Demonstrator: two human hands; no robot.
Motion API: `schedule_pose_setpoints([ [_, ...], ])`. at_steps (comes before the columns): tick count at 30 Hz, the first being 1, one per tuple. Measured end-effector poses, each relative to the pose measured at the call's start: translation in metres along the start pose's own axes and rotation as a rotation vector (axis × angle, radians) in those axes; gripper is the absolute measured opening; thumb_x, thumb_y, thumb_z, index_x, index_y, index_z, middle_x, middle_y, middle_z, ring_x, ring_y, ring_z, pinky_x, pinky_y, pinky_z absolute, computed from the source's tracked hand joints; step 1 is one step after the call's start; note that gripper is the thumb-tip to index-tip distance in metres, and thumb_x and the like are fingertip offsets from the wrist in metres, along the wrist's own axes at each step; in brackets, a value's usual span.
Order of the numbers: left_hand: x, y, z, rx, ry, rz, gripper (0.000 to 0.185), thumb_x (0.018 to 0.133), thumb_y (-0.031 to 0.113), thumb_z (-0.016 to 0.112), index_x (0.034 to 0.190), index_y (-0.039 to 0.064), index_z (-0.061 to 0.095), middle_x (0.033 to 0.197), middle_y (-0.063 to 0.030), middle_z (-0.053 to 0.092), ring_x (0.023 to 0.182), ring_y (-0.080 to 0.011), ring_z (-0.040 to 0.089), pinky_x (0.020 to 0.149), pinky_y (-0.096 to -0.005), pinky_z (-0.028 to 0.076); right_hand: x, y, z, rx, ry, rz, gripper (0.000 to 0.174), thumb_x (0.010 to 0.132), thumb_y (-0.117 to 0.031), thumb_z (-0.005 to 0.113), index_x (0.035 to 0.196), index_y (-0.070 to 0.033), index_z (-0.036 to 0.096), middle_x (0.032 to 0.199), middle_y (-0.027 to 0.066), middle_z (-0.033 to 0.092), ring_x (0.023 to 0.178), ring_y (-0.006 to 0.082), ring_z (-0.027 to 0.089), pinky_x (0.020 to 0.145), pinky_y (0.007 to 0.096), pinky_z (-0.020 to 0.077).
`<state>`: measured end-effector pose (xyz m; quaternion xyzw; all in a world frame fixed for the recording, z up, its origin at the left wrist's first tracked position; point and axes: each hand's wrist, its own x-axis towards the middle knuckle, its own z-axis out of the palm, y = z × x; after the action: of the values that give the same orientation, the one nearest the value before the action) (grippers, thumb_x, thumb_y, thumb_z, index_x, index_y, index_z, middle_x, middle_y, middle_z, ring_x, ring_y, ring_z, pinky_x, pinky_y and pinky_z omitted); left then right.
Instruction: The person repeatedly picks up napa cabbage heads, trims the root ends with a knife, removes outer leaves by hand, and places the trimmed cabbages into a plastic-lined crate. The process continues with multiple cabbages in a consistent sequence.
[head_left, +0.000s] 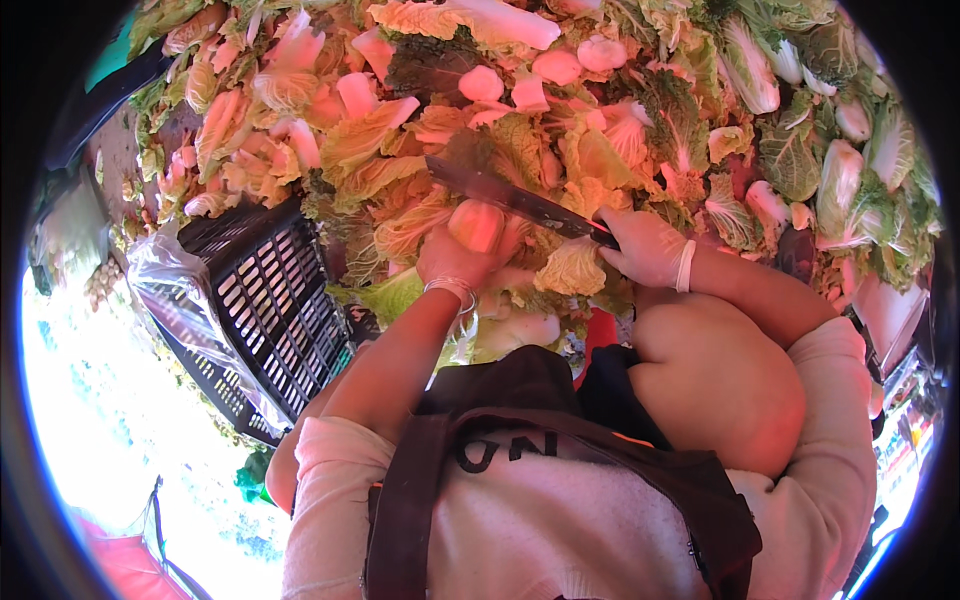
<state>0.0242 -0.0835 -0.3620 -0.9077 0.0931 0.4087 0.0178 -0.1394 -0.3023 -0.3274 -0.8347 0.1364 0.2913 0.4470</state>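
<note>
My left hand (459, 259) grips a pale, rounded napa cabbage head (478, 225) in front of my lap. The handle of a long, broad-bladed knife (517, 201) is in my right hand (646, 246), and its dark blade points up and to the left, beyond the cabbage head. From this view I cannot tell whether blade and head touch. Loose yellow-green cabbage leaves (574, 268) lie around both hands, one just below the blade near my right hand.
A black slatted plastic crate (274, 300) with clear plastic film (176, 277) over its edge stands tilted at the left. Cut leaves and white stem pieces (480, 83) cover the ground ahead. More napa cabbages (840, 184) are heaped at the right.
</note>
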Motion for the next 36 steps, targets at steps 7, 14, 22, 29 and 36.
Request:
schedule_pose_setpoints([
  [7,-0.003,-0.003,0.003,-0.004,0.024,0.039,0.082,0.055,0.048,0.081,0.116,0.0,0.053,0.112,-0.0202,0.059,0.108,-0.0344,0.057,0.093,-0.0411,0.045,0.038,-0.018,0.007,-0.044,-0.065,-0.006,0.029,0.083,-0.019,0.06,0.1,0.001,0.047,0.082,0.0242,0.06,0.082,0.0434,0.06,0.071,0.0491,0.0468],
  [14,-0.016,-0.019,0.013,-0.093,0.189,0.304,0.072,0.059,0.04,0.08,0.113,0.001,0.052,0.107,-0.0214,0.059,0.104,-0.038,0.056,0.086,-0.0448,0.046,0.102,-0.031,0.015,-0.072,-0.093,0.034,0.032,0.082,-0.017,0.058,0.106,0.002,0.048,0.091,0.0273,0.063,0.087,0.043,0.061,0.076,0.0474,0.0481],
  [22,-0.116,-0.062,-0.091,-0.706,0.099,0.811,0.072,0.056,0.01,0.084,0.119,0.001,0.049,0.105,-0.0115,0.058,0.098,-0.0204,0.058,0.086,-0.0335,0.046,0.03,-0.037,-0.065,-0.328,-0.075,0.13,0.049,0.083,-0.034,0.064,0.113,0.002,0.05,0.097,0.0199,0.063,0.083,0.0353,0.063,0.075,0.0399,0.0507],
  [29,-0.209,-0.036,-0.174,-0.173,0.794,1.231,0.063,0.057,0.014,0.079,0.116,0.01,0.055,0.124,-0.011,0.054,0.113,-0.0313,0.052,0.102,-0.0416,0.034,-0.065,-0.209,-0.095,0.786,-0.46,-0.148,0.069,0.086,-0.055,0.058,0.128,-0.001,0.05,0.114,0.0141,0.059,0.095,0.0206,0.062,0.08,0.036,0.0512],
  [36,-0.253,-0.087,-0.151,-0.592,0.975,0.923,0.111,0.061,0.027,0.082,0.145,-0.003,0.016,0.15,-0.0246,0.015,0.138,-0.04,0.018,0.111,-0.0468,0.019,-0.111,-0.257,-0.011,1.261,-0.076,-0.445,0.063,0.084,-0.029,0.061,0.136,-0.001,0.04,0.126,0.0129,0.054,0.112,0.0196,0.054,0.097,0.0335,0.0429],
])
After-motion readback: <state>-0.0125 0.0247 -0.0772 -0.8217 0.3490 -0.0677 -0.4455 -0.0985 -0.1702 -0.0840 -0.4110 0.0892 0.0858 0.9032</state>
